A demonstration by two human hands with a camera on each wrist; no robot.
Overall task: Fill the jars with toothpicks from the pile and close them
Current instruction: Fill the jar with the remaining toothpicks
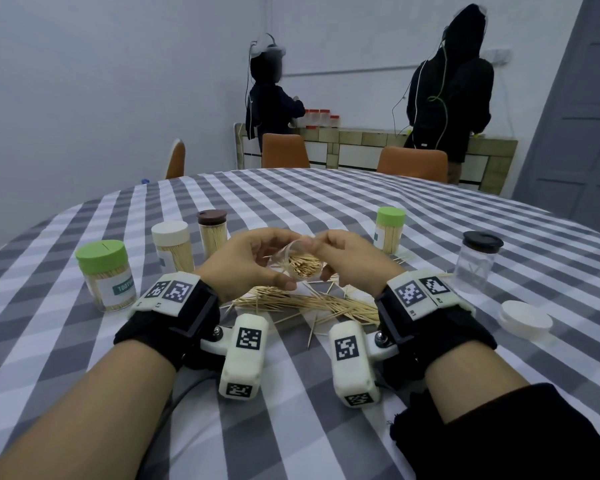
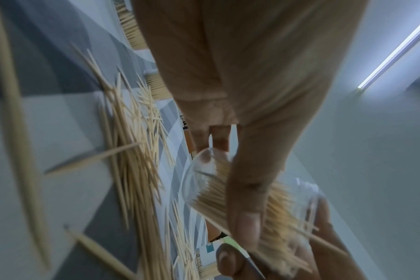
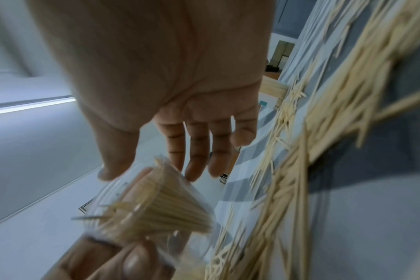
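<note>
Above the pile (image 1: 309,303) on the desk (image 1: 326,202), my left hand (image 1: 246,261) grips a partly filled clear jar (image 1: 302,261), tilted; my right hand (image 1: 354,258) touches its mouth, fingers loose. Four jars stand closed, full; one closed jar (image 1: 475,261) looks empty, a white lid (image 1: 525,320) waits.

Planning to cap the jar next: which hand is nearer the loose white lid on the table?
Right. The right hand is up at the clear jar, with the white lid lying off to its right. The left hand holds the jar from the far side.
</note>
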